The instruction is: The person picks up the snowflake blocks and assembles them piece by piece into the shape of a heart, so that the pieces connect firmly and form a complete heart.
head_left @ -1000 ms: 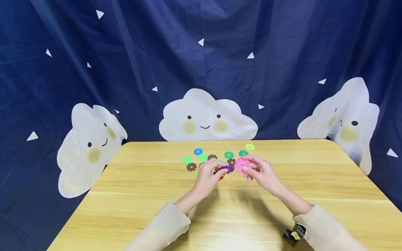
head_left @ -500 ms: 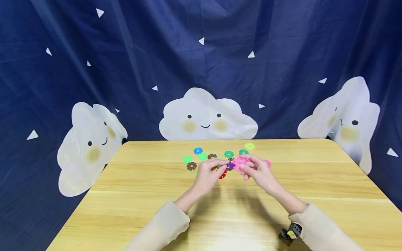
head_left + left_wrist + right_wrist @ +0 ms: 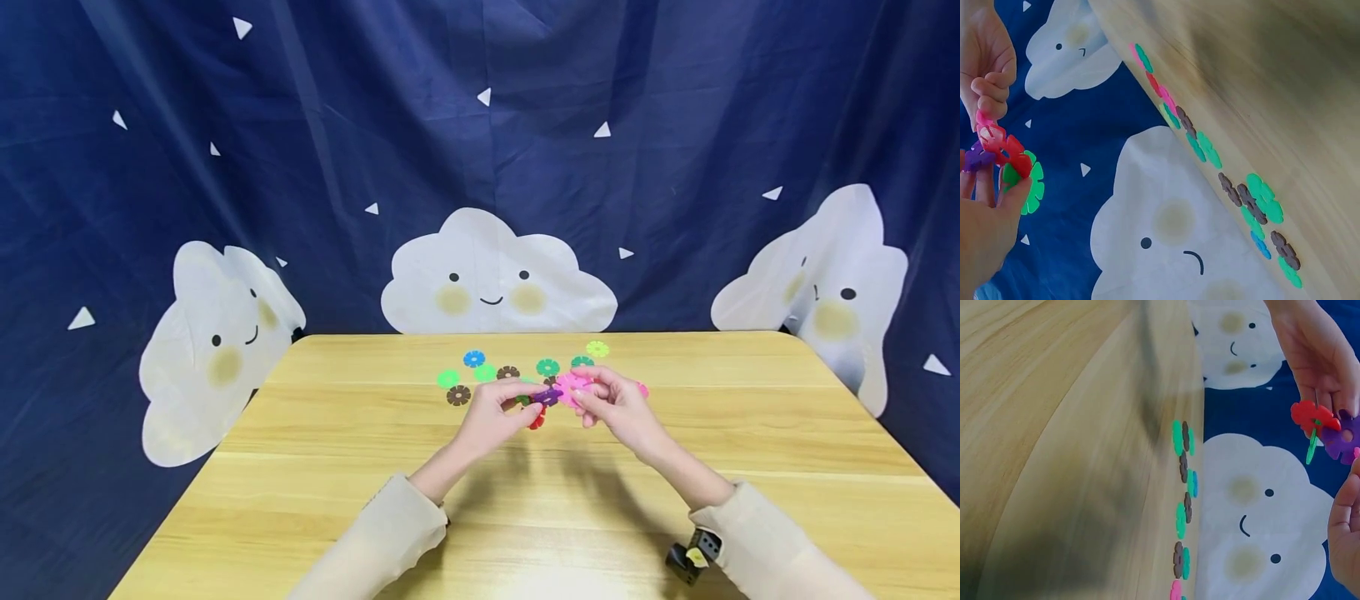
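Note:
Slotted plastic building discs, flower-like in outline, are in both hands above the table. My left hand (image 3: 491, 421) pinches a small joined group: a purple disc (image 3: 549, 396), a red disc (image 3: 1310, 415) and a green disc (image 3: 1311, 450), the green one standing across the red. Facing it, my right hand (image 3: 621, 412) holds a pink disc (image 3: 568, 389) between thumb and fingers. The pink disc's edge meets the purple one in the head view. Fingers hide whether their slots interlock.
Loose discs lie flat toward the table's (image 3: 337, 500) far side, among them a blue disc (image 3: 474, 359), a brown disc (image 3: 458, 395) and a yellow-green disc (image 3: 597, 349). Behind the table hangs a dark blue curtain (image 3: 480, 150) with white clouds.
My right hand has shifted slightly left, bringing the pink disc against the purple one. The joined discs in my left hand have tilted a little. Another pink disc on the table now shows past my right hand.

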`<state>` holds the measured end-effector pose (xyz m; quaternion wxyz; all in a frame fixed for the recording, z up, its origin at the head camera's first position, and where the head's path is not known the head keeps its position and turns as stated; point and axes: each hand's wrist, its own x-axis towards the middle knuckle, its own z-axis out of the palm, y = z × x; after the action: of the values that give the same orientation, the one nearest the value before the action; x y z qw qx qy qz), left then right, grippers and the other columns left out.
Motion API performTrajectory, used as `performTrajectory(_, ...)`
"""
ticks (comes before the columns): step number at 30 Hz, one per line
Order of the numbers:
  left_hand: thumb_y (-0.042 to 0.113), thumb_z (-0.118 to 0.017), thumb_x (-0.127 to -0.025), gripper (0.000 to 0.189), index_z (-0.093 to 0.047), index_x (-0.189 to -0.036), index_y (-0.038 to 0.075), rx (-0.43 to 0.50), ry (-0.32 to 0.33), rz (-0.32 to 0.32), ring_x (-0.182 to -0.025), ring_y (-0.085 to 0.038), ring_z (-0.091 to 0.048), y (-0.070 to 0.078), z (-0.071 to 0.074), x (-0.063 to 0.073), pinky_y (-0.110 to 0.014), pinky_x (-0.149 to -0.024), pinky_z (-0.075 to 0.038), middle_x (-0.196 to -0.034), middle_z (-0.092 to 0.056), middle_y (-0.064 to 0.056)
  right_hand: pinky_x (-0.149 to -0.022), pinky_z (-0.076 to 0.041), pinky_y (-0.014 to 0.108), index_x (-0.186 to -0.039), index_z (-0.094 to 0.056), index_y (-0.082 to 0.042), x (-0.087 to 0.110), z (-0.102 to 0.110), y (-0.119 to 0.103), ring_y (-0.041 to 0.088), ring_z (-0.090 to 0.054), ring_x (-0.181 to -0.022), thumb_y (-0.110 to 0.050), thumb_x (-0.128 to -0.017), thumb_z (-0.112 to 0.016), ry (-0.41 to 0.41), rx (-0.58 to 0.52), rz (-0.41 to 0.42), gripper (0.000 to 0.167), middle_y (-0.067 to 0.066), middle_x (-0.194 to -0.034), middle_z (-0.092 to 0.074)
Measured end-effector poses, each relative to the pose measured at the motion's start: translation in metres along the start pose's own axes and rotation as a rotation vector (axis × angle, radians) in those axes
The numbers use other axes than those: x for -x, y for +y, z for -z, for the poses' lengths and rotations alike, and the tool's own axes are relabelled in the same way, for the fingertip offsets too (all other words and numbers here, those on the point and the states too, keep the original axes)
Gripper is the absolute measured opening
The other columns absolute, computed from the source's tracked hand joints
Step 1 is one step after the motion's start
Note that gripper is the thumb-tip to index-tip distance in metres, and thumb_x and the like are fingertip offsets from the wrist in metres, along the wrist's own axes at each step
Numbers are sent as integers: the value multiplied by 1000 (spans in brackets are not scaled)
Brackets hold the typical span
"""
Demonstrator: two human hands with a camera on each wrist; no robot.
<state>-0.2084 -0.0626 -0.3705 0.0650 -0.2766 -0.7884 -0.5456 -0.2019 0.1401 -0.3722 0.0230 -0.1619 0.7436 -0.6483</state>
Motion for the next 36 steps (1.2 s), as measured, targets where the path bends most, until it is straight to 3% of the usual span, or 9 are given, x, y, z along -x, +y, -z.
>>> performTrajectory(3,1,-66,-80,15,-71,-94,1,-102,26,-82,-78,-14,-60,-2,-1,0,-29,-74,-52,-87,-69,-10,-55,-50,21,-125,-43,12,1,1,1,6,-55,-55,-3,-90,-54,11,14,7,40,-1,-69,-60)
performTrajectory(6,2,-67,-79,14,-71,-93,0,-192,54,-156,-72,-16,-61,-5,-1,0,-26,-66,-50,-84,-69,-9,-54,-49,20,-125,-44,11,2,2,2,7,-55,-54,-2,-89,-55,32,28,16,40,0,-69,-61)
performTrajectory(11,3,-68,-78,15,-71,-92,0,-277,62,-214,-59,-9,-51,-5,-3,2,-21,-53,-43,-77,-68,-7,-52,-48,22,-123,-46,11,3,1,0,9,-55,-54,-5,-88,-58,20,59,18,41,4,-70,-61)
performTrajectory(19,1,-68,-77,10,-72,-87,3,-445,156,-361,-59,-8,-50,-1,-11,6,-13,-57,-40,-69,-63,-1,-53,-49,22,-121,-46,14,3,-7,-1,8,-54,-52,-2,-87,-58,19,86,27,39,15,-72,-60)
performTrajectory(29,-6,-67,-75,9,-69,-81,0,-479,310,-465,-61,-12,-54,1,-24,3,-10,-60,-44,-69,-59,-4,-54,-48,18,-120,-41,18,5,-21,-3,4,-55,-55,3,-89,-52,95,-50,72,37,-11,-72,-63)
performTrajectory(36,-6,-65,-75,9,-69,-81,0,-458,372,-524,-62,-13,-54,-1,-28,1,-10,-60,-43,-69,-60,-4,-54,-48,17,-121,-41,15,6,-29,-1,4,-54,-52,4,-89,-51,155,-99,131,36,-9,-68,-62)
